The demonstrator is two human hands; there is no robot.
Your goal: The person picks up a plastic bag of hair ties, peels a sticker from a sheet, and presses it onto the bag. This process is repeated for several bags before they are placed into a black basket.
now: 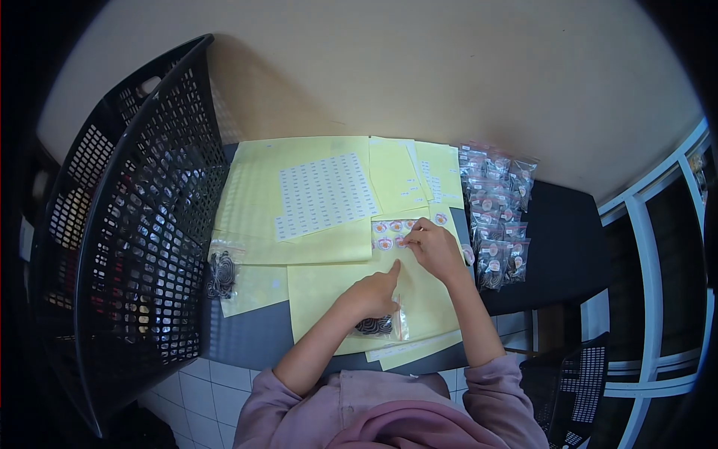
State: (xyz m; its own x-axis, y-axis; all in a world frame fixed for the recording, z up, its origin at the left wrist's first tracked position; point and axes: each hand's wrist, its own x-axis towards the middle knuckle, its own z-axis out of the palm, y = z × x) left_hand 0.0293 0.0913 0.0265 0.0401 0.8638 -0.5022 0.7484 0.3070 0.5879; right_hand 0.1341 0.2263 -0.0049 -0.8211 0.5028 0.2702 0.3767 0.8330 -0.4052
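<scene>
My right hand (432, 245) is pinched at the right part of a small sheet of round orange-and-white stickers (385, 244); what is between its fingertips is too small to name. My left hand (374, 294) has its index finger stretched toward the stickers, while its thumb is by a clear plastic bag (402, 318). Dark patterned coils (375, 326) show in that bag, partly under the hand. Yellow backing sheets (321, 299) lie beneath both hands. A white sheet of small printed labels (327, 196) rests on the yellow paper farther back.
A large black perforated basket (142, 224) stands at the left. Near it lies another bag of dark coils (223, 274). Several filled, labelled bags (493, 202) are stacked at the right. Behind the table is a beige wall (419, 67); a dark basket (580, 389) is at the lower right.
</scene>
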